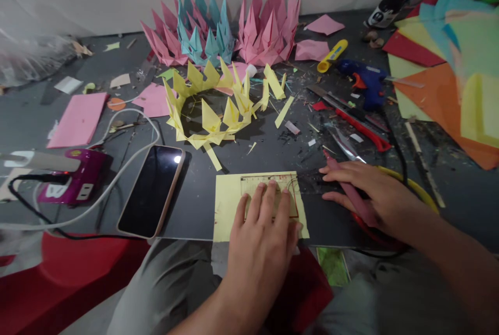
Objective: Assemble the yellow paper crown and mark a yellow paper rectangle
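My left hand [263,220] lies flat with fingers spread, pressing a clear ruler [307,183] onto a yellow sheet of paper [226,205] at the table's front edge. Red lines show through the clear plastic. In my right hand [370,189] is a pink pen [353,195], its tip pointing up and left, just above the ruler's right end and off the paper. Behind the sheet stands a ring of folded yellow paper points [210,119], with loose yellow strips [284,111] to its right. Part of the ruler is hidden under my left fingers.
Pink [268,34] and blue [210,39] folded paper crowns stand by the wall. A phone [152,192] and a purple power adapter [74,179] with cables lie left. On the right are a blue glue gun [364,80], a red-handled cutter [362,130], scissors and coloured paper sheets [432,96].
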Motion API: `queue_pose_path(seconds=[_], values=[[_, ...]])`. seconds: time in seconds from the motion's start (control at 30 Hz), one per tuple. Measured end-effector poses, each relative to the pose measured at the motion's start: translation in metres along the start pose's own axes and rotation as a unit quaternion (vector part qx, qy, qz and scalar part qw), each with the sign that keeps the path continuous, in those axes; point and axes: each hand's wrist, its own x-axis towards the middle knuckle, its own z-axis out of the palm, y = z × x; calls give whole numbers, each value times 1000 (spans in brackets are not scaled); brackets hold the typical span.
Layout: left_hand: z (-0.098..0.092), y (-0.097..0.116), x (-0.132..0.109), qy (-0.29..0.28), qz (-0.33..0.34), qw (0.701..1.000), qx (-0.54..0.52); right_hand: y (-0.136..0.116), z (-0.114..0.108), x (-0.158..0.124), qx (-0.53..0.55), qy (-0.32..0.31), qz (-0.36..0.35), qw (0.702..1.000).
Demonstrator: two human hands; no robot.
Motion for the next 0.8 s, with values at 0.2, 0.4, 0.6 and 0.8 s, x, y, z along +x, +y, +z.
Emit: queue_pose_path(seconds=[0.2,0.4,0.6,0.8], values=[[0,1,-1,-5,-4,1000,-1,-1,-1,1,-14,4,-9,1000],[-1,2,0,-8,-4,1000,-2,-1,0,0,-16,-1,-7,1000],[-1,2,0,-9,-1,1000,4,-3,-2,3,-30,4,-24,999],[0,2,-1,2,2,1000,24,-3,-5,3,-37,-6,-29,999]])
